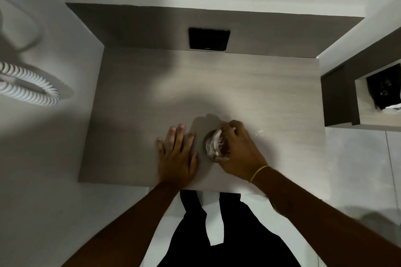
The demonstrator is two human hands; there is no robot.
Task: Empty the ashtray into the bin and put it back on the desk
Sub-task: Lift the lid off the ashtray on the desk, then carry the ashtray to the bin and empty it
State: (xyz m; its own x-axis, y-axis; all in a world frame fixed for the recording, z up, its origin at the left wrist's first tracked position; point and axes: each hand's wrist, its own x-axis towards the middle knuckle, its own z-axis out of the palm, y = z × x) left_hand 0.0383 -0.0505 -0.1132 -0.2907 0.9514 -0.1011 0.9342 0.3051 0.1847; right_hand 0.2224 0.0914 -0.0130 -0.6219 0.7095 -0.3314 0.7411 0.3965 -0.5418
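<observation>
Head view: the pale wood-grain surface [217, 84] fills the frame, with a black panel [209, 39] set in its back riser. The left hand [176, 154] is laid flat and spread, probably for bracing. The right hand [236, 147] is closed over the glass ashtray [213, 143] near the front edge, seemingly for lifting. No legible writing is seen.

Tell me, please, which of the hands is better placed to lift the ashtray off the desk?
The right hand: its fingers already curl around the glass ashtray. The left hand lies flat on the desk beside it, holding nothing.
</observation>
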